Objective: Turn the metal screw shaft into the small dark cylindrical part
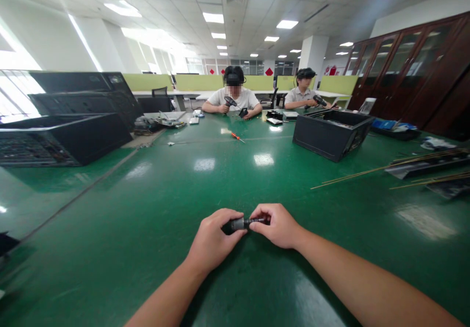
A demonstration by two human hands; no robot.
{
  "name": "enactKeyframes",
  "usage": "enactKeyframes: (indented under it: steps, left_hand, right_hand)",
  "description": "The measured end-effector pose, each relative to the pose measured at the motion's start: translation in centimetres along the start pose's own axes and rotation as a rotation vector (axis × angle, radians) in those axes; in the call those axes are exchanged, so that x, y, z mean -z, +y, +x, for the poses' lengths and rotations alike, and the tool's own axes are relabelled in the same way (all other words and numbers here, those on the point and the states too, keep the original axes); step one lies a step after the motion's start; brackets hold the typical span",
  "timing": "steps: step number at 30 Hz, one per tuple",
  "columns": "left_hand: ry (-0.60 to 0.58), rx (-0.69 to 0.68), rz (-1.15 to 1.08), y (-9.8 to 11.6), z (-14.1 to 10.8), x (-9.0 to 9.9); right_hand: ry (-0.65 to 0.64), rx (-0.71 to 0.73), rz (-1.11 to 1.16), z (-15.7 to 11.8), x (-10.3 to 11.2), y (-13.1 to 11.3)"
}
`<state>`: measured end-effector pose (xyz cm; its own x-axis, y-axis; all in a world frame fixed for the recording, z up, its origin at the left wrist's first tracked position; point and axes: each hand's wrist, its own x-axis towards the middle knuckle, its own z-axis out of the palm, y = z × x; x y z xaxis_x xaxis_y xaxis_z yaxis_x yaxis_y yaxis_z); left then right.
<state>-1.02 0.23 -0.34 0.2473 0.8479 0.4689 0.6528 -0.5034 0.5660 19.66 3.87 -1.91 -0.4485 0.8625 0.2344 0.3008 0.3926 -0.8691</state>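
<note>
My left hand (pixel 215 236) is closed round the thick grey-and-black barrel of a small cylindrical tool (pixel 239 224), which lies roughly level just above the green table or against it. With thumb and fingers pinched, my right hand (pixel 277 225) grips the narrower dark, ribbed end of the same piece. The two hands almost meet at its middle. Its outer ends are partly hidden by my fingers, so its exact kind cannot be made out.
A red-handled screwdriver (pixel 238 137) lies farther across the green table (pixel 165 219). Black computer cases stand at left (pixel 99 138) and right (pixel 323 136). Thin rods (pixel 348 176) reach in from the right. Two people sit opposite, one holding a power drill (pixel 230 101).
</note>
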Motion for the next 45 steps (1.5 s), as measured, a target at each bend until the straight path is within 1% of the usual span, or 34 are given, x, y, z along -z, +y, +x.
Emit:
enactKeyframes:
  steps: [25, 45]
  left_hand:
    - [0.014, 0.035, 0.001, 0.04, 0.03, 0.13]
    - [0.058, 0.009, 0.013, -0.21, 0.09, 0.09]
  right_hand:
    - [0.023, -0.028, 0.061, 0.12, 0.19, 0.3]
    - [0.029, -0.056, 0.136, 0.31, 0.21, 0.34]
